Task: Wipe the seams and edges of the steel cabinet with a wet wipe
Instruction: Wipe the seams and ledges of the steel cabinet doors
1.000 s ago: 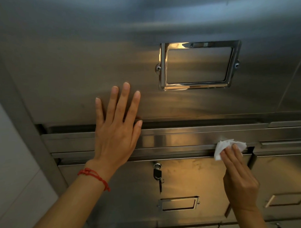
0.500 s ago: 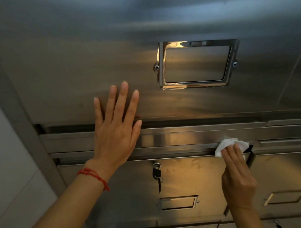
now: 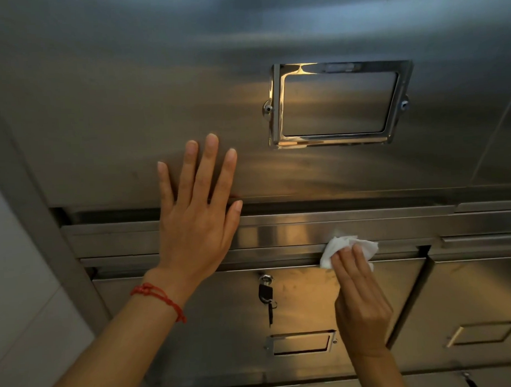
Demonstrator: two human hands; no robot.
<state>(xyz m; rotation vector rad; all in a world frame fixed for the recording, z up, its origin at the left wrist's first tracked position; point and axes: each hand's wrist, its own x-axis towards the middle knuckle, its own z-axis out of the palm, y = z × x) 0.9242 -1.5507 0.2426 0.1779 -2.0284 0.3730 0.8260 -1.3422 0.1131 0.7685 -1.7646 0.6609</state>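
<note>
The steel cabinet (image 3: 115,111) fills the view, with a large upper door and drawers below. A horizontal seam (image 3: 279,254) runs between the ledge and the top edge of the middle drawer. My right hand (image 3: 359,299) presses a crumpled white wet wipe (image 3: 340,246) against this seam with straight fingers; the thumb is hidden. My left hand (image 3: 197,224), with a red string on the wrist, lies flat and spread on the lower edge of the upper door.
A shiny label frame (image 3: 277,105) is mounted on the upper door. A black key (image 3: 266,294) hangs in the middle drawer's lock, above a small label holder (image 3: 300,342). Another drawer (image 3: 481,301) sits to the right. A white tiled wall (image 3: 20,288) borders the left.
My right hand has slid the wipe to the left along the seam above the middle drawer. My left hand has stayed flat on the door.
</note>
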